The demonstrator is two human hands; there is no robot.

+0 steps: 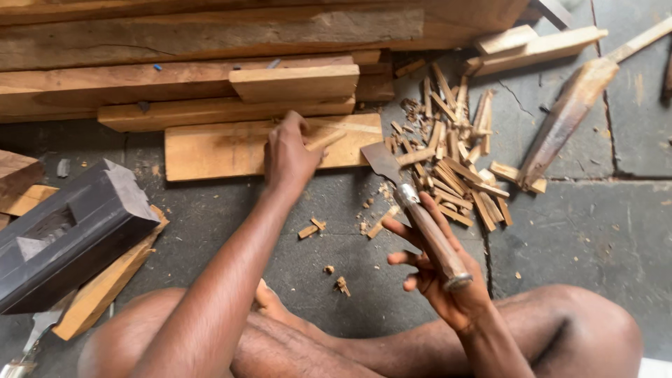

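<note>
Grey stone floor [581, 231], cracked, serves as the work surface; person sits cross-legged on it, so everything lies within arm's reach.

Planks [175, 63] are stacked along the far edge, the nearest board [210, 150] lying flat in front of the knees, apparently as a backing block for splitting.

Left hand [287, 157] rests on that board, fingers curled round a thin stick [325, 140]. The stick looks pinned at a slant against the wood, probably to steady it. Grip closed, though how tightly I cannot tell.

Right hand [437, 276] holds a chisel [420, 217] loosely: palm up, fingers half open, the wooden handle lying across them, metal-capped butt toward the body. Blade points away, toward the board's right end, just short of the stick. Hold looks like carrying or readying rather than striking.

Pile of split sticks [455, 154] lies to the right of the board, close beside the chisel blade. A few chips [315, 227] are scattered on the floor between the hands.

Dark wooden plane [66, 234] is parked at the left, well apart from both hands, resting on an offcut [105, 287].
</note>
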